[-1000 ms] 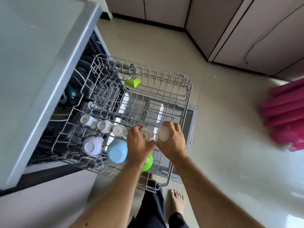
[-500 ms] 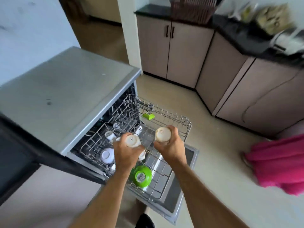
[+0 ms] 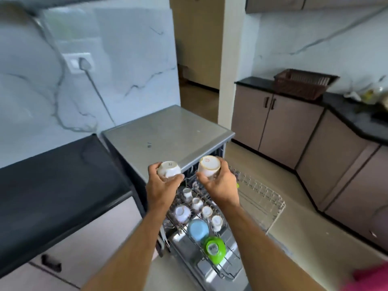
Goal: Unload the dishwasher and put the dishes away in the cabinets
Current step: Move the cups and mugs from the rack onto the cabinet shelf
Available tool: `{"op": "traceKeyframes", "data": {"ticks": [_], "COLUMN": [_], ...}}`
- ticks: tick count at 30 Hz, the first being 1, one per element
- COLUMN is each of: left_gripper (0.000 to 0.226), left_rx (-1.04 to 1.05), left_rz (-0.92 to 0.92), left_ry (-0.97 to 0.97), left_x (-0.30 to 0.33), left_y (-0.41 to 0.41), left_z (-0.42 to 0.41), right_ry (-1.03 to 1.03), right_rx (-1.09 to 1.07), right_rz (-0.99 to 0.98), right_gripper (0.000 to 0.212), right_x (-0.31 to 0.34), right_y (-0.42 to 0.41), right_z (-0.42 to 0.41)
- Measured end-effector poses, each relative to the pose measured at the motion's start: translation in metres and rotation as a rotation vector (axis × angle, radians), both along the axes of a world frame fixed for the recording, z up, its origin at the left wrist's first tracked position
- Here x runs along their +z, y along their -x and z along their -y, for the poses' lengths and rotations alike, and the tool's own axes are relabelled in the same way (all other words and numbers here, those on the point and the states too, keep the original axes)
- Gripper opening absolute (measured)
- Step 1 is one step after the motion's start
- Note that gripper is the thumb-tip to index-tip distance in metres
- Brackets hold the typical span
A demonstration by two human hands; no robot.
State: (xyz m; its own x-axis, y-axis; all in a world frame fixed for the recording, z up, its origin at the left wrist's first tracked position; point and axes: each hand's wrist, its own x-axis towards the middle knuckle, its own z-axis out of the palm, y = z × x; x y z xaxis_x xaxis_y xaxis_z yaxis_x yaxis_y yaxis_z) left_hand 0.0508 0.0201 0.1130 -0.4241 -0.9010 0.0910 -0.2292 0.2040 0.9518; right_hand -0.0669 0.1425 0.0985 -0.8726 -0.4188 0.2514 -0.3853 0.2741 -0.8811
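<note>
I have both hands up in front of the dishwasher (image 3: 168, 131), level with the front edge of its grey top. My left hand (image 3: 161, 185) has its fingers curled round a small white cup (image 3: 169, 169), held base-up, and my right hand (image 3: 218, 183) grips a second, cream-coloured cup (image 3: 209, 165) the same way, also base-up; the two cups are near each other but apart, with a gap between my thumbs. Below my wrists the upper rack (image 3: 260, 198) is pulled out over the open door, and its right half is bare wire. Along its left side sit a row of small white cups (image 3: 196, 203), then a pale blue bowl (image 3: 198, 229) and a green bowl (image 3: 214, 248) at the near end, all upside down. To my left a black countertop (image 3: 58, 185) runs right up against the dishwasher's side. To my right the floor (image 3: 294, 206) lies open between the rack's outer edge and the brown lower cabinets (image 3: 289, 122), which wrap round the corner under another black counter carrying a dark basket (image 3: 302, 82). A pink blur shows at the bottom right corner; I cannot tell what it is.
</note>
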Motion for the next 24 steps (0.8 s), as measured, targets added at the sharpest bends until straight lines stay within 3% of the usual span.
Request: {"op": "traceKeyframes", "data": {"ticks": [9, 19, 24], "left_gripper": [0.063, 0.065, 0.063], "left_rx": [0.137, 0.240, 0.281], "left_rz": [-0.310, -0.265, -0.309], "left_ry": [0.114, 0.316, 0.423], "left_x": [0.083, 0.178, 0.237], "left_y": [-0.080, -0.188, -0.235], "left_z": [0.095, 0.225, 0.279], "right_ry": [0.075, 0.226, 0.309], "right_rx": [0.262, 0.386, 0.394], "right_rz": [-0.105, -0.267, -0.344], "right_gripper": [0.063, 0.049, 0.059], "right_x": [0.079, 0.178, 0.237], "right_y": [-0.065, -0.165, -0.214], "right_z": [0.116, 0.270, 0.333]}}
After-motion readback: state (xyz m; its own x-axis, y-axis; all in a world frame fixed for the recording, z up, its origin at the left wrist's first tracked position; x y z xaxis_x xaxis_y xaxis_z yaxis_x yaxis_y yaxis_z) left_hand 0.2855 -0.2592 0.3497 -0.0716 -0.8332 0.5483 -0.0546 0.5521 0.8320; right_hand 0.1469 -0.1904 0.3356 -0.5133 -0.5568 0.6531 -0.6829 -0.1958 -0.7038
